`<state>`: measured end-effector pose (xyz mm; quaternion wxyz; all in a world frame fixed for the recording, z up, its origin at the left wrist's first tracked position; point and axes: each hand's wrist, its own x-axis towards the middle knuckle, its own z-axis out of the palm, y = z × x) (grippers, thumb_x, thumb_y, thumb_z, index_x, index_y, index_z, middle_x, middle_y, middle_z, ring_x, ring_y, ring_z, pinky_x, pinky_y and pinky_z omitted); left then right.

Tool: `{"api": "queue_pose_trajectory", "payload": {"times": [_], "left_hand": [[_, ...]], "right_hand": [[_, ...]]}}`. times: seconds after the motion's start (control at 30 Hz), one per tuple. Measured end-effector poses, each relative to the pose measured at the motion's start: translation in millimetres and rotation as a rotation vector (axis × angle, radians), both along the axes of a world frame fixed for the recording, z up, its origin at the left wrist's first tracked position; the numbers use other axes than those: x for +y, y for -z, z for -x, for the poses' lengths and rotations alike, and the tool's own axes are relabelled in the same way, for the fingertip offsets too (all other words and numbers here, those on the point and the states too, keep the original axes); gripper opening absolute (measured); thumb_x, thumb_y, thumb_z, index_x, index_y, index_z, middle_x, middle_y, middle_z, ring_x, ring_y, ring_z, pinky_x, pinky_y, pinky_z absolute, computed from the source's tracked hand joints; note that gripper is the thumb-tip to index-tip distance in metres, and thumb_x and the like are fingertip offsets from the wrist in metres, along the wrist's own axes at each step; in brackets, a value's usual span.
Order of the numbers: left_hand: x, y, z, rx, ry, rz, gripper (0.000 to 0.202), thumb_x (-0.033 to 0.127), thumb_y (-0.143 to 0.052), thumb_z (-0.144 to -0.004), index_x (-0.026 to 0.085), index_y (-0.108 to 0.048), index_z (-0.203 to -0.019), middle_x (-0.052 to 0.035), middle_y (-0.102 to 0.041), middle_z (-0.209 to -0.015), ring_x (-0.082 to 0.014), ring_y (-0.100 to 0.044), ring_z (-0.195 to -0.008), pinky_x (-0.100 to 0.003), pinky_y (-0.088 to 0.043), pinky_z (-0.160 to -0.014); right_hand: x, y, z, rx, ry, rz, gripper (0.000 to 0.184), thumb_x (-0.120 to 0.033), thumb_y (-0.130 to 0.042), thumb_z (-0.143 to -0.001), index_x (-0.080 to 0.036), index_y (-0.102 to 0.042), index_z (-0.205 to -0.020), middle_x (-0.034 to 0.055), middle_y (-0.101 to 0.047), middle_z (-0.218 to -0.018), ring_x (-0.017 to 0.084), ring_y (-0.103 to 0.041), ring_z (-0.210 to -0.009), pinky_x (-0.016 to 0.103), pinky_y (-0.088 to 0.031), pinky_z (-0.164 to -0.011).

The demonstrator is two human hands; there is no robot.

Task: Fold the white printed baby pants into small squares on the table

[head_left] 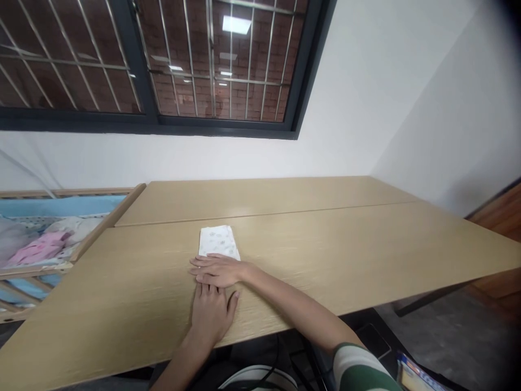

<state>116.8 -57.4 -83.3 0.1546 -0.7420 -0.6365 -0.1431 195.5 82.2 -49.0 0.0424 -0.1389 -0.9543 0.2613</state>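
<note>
Wooden table (345, 244): fills the middle and lower frame.
Barred window (147, 81): upper left of the frame.
Crib (108, 225): left edge, pink fabric (43, 247) inside.
Right hand (220, 270): lower centre-left, palm down, fingers slightly spread.
Left hand (211, 315): just below, fingertips hidden beneath the right; cannot tell its grip.
White patterned cloth (218, 240): centre-left, on the table, near edge under the right hand.

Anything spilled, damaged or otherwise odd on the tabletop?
Nothing stands out: no spill or damage shows on the tabletop, and the white printed cloth lies flat, its near edge hidden by the right hand.
</note>
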Motion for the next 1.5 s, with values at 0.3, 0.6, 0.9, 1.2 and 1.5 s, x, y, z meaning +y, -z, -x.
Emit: {"api": "queue_pose_trajectory", "payload": {"times": [0.3, 0.6, 0.9, 1.2, 1.5], "left_hand": [[11.8, 9.5, 10.1, -0.032, 0.033, -0.012, 0.063, 0.046, -0.046, -0.098, 0.000, -0.058, -0.140, -0.0286, -0.055, -0.146, -0.0442, -0.049, -0.136, -0.055, -0.042, -0.110], [22.8, 6.4, 32.4, -0.081, 0.136, 0.087, 0.046, 0.027, -0.044, -0.099, 0.007, -0.062, -0.136, -0.0239, -0.058, -0.145, -0.0383, -0.059, -0.128, -0.055, -0.046, -0.107], [80.2, -37.9, 102.3, -0.235, 0.394, 0.430, 0.025, 0.025, -0.055, -0.091, 0.020, -0.074, -0.107, -0.0128, -0.071, -0.128, -0.0311, -0.063, -0.121, -0.046, -0.047, -0.105], [119.0, -61.9, 109.0, -0.526, 0.361, 0.456, 0.027, 0.039, -0.042, -0.095, 0.022, -0.063, -0.096, -0.0062, -0.073, -0.097, -0.0250, -0.069, -0.090, -0.035, -0.053, -0.081], [129.3, -45.7, 127.8, -0.862, 0.379, 0.481, 0.052, 0.059, -0.069, -0.082, 0.021, -0.067, -0.117, -0.0091, -0.073, -0.124, -0.0312, -0.066, -0.115, -0.040, -0.052, -0.099]], "right_hand": [[101.0, 8.7, 7.2, -0.052, 0.287, -0.228, 0.062, -0.054, -0.031, -0.108, -0.025, -0.030, -0.163, 0.0045, -0.020, -0.170, 0.022, -0.013, -0.160, 0.045, -0.007, -0.130], [110.7, 14.2, 7.3, 0.196, 0.420, -0.345, 0.056, -0.038, -0.037, -0.106, -0.014, -0.038, -0.157, 0.0150, -0.033, -0.166, 0.025, -0.024, -0.156, 0.046, -0.019, -0.127], [77.6, 8.9, -36.8, 0.623, 0.689, 0.038, 0.018, -0.025, -0.055, -0.095, -0.016, -0.071, -0.092, 0.0083, -0.071, -0.095, 0.021, -0.065, -0.092, 0.036, -0.051, -0.088], [51.2, -17.4, -81.3, 0.219, 0.281, 0.391, 0.083, -0.049, -0.090, -0.068, -0.022, -0.060, -0.141, 0.0115, -0.062, -0.142, 0.026, -0.062, -0.123, 0.033, -0.049, -0.102], [60.9, 5.7, -65.0, 0.499, 0.480, 0.332, 0.034, -0.042, -0.060, -0.096, -0.018, -0.070, -0.119, 0.0090, -0.074, -0.119, 0.025, -0.067, -0.105, 0.039, -0.051, -0.096]]}}
